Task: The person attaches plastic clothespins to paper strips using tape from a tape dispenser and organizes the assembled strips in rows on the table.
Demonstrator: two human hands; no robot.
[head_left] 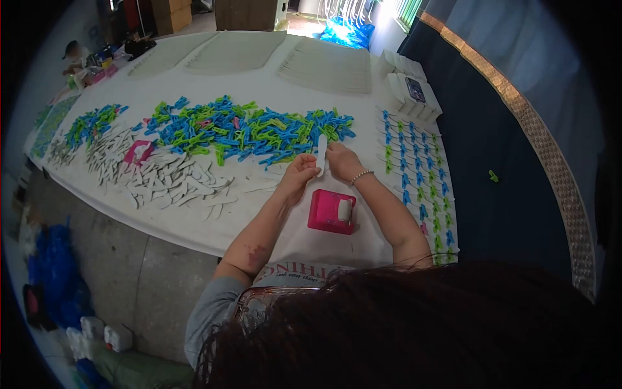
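My left hand point(300, 175) pinches the lower end of a flat white strip point(322, 148) with a rounded tip, which points away from me. Just right of the strip is my right hand point(343, 162), its fingers curled at the near edge of a big heap of blue and green clothespins point(233, 129). Whatever those fingers hold is hidden. Between my forearms stands a pink box point(322, 209) with a white roller-like part point(345, 209) on top. More white strips point(172, 181) lie in a loose pile to the left.
Rows of clothespins clipped on white pieces point(414, 155) line the right side of the white table point(259, 223). A second pink box point(138, 152) sits among the strips. Flat pale stacks point(327, 65) lie at the back, and a phone point(414, 89) rests on white boxes. Another person point(76, 58) is far left.
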